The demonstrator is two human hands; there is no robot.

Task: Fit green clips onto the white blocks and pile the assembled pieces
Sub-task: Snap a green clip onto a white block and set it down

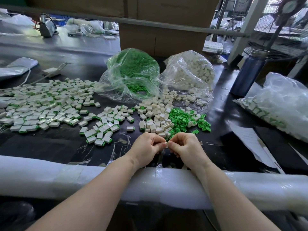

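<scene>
Foam-wrapped rail (66, 177) nearest | left hand (146, 148), right hand (184, 147): fingers curled, pinching one small white piece (165, 144) between them; contents unclear | assembled pile (41, 104): far-left of rail centre; left hand nearer
</scene>
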